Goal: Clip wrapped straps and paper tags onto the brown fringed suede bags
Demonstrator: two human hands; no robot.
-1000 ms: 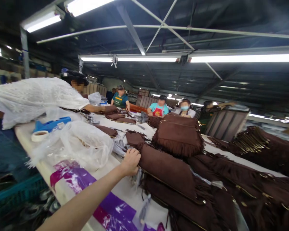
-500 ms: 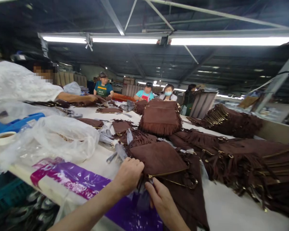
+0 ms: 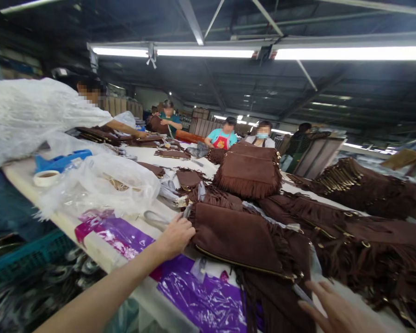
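A brown fringed bag (image 3: pixel 234 238) with a gold zipper along its near edge lies on top of another brown fringed piece (image 3: pixel 280 300). My left hand (image 3: pixel 176 236) is closed at the bag's left corner, its fingertips curled on the edge. A grey wrapped strap (image 3: pixel 156 216) loops out beside that hand. My right hand (image 3: pixel 336 307), blurred, is at the bag's lower right corner with fingers stretched apart. Close to its fingertips is a grey wrapped strip (image 3: pixel 303 295); no grip on it shows.
Purple printed plastic (image 3: pixel 208 300) covers the table edge. Clear plastic bags (image 3: pixel 125 180), a tape roll (image 3: pixel 46 178) and a blue tool (image 3: pixel 62 161) lie left. Brown bags (image 3: pixel 249 166) are piled behind and right. A teal crate (image 3: pixel 27 259) stands below. Co-workers are across the table.
My right hand has left the zipper's left end and moved right, to the bag's other corner. The zipper edge now lies straighter. The view has swung left.
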